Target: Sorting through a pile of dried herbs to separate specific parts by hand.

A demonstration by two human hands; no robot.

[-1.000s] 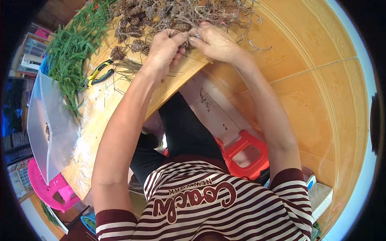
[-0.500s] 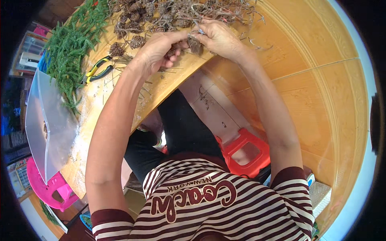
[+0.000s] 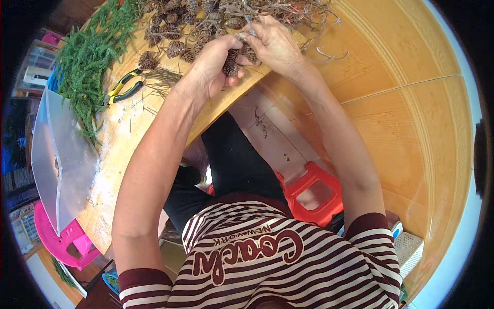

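Head view: both hands meet at the bench (image 3: pixel 123 154) edge, far from the body. The left hand (image 3: pixel 216 64) pinches a cone (image 3: pixel 230 63), its long axis running roughly up-down in the picture; the right hand (image 3: pixel 272 44) is closed on another cone (image 3: pixel 250 53) just beside it. The cone pile (image 3: pixel 180 26) lies just beyond, pliers (image 3: pixel 123 88) to the left

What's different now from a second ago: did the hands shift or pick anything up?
Both hands have drawn back from the cone pile toward the table's near edge. The left hand now grips a pine cone clear of the pile, with the right hand working at its top. The pliers, green sprigs, plastic sheet and cone pile lie as before.
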